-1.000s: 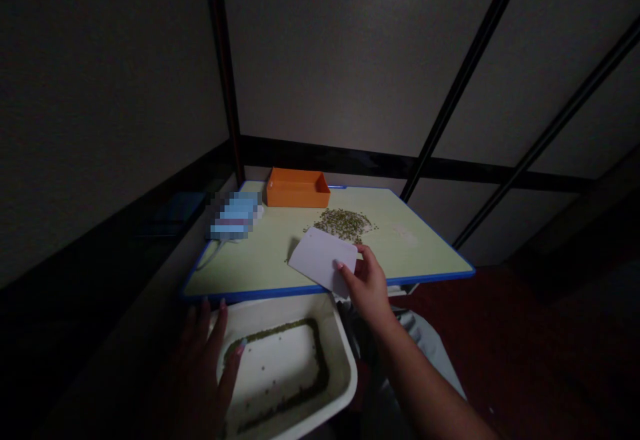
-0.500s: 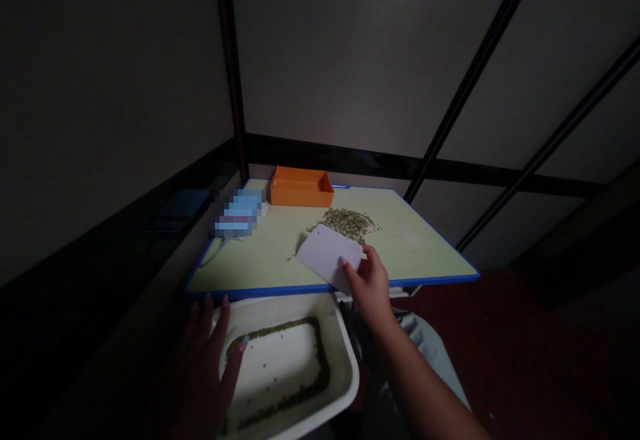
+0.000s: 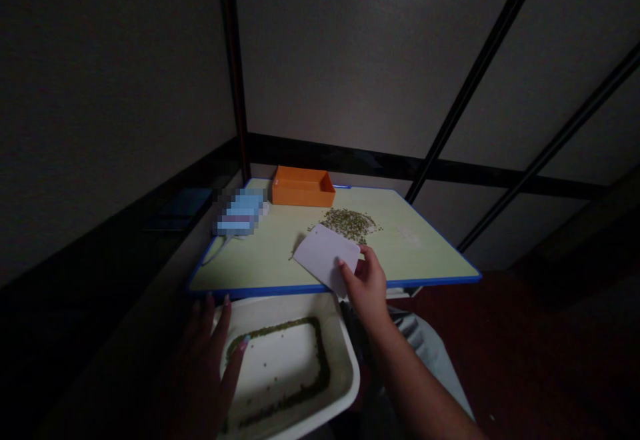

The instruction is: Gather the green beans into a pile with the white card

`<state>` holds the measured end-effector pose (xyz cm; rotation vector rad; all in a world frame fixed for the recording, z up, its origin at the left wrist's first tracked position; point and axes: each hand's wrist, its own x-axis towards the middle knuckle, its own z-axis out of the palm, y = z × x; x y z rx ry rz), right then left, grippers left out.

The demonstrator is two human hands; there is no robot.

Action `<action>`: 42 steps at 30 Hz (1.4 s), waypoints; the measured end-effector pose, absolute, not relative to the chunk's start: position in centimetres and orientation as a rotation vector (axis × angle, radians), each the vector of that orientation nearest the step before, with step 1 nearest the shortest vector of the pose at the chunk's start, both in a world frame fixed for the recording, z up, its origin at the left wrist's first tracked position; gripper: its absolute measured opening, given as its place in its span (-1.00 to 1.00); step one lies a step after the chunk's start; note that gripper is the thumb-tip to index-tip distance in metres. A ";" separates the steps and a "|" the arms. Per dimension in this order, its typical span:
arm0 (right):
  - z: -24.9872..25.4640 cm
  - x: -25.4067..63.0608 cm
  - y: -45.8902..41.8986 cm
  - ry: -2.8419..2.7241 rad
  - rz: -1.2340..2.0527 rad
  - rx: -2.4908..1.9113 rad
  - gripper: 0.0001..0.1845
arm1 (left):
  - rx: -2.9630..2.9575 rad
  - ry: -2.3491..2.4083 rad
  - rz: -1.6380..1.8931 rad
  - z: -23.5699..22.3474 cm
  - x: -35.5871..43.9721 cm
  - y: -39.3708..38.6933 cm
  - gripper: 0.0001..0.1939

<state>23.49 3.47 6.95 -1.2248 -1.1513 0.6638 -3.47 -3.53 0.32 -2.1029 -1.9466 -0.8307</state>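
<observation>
My right hand pinches a white flat card with a small hole near one corner, thumb on top. The card is tilted at the near edge of the table, its far side beside a loose pile of small green beans. My left hand lies over the left side of a white tub, its fingers spread and one tip inside the rim. Green beans line the edges of the tub's floor, with a few scattered in the middle. Part of the left hand is lost in shadow.
The pale green table has a blue edge. An orange open box stands at its back, and a blurred-out blue object with a cable lies at the left. Whitish flecks lie at the right. Walls close in behind and left.
My right hand and the card have shifted slightly left and toward me along the table edge. The left hand and the tub look the same.
</observation>
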 end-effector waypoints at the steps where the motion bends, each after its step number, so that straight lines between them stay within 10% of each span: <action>1: 6.8 23.4 3.5 -1.156 0.666 -1.225 -0.64 | -2.092 -1.948 -0.848 0.2 -3.5 -3.5 -0.35; 42: 6.9 24.4 4.9 -1.239 0.647 -1.274 -0.63 | -2.046 -1.712 -0.761 0.3 -3.5 -3.8 -0.35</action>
